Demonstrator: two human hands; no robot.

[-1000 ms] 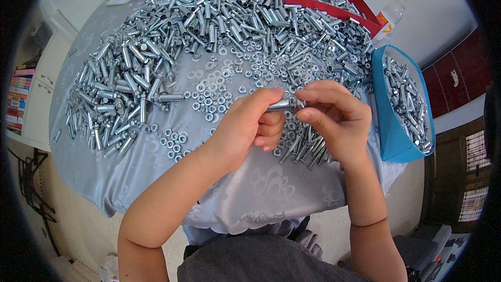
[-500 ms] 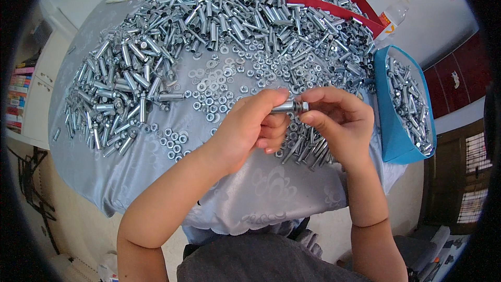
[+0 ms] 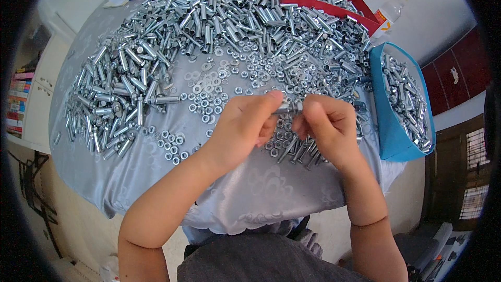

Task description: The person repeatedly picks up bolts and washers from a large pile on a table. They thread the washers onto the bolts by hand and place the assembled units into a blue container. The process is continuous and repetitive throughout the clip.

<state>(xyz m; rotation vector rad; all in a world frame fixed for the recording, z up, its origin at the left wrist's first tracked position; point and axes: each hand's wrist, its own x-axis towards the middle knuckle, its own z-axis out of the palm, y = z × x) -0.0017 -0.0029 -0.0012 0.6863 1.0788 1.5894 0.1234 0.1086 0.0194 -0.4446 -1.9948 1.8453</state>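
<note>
My left hand is closed around a silver sleeve anchor bolt, held level above the table with its end pointing right. The thumb lies along the top of the metal sleeve. At the anchor's right end, the bent fingers and thumb of my right hand are pinched together and cover the nut end. Just under both hands lie loose hex nuts and flat washers. Thin bolts with long shanks fan out below the right fingers.
A big heap of metal sleeves spreads over the back of the cloth-covered table. Assembled anchors are piled at left. A red box and a blue fabric bin, both holding metal parts, stand on the right, near a plastic bottle.
My right fingers have curled in and turned over the anchor's end, hiding the nut that showed before. Both hands have shifted slightly left, with the anchor still between them.
</note>
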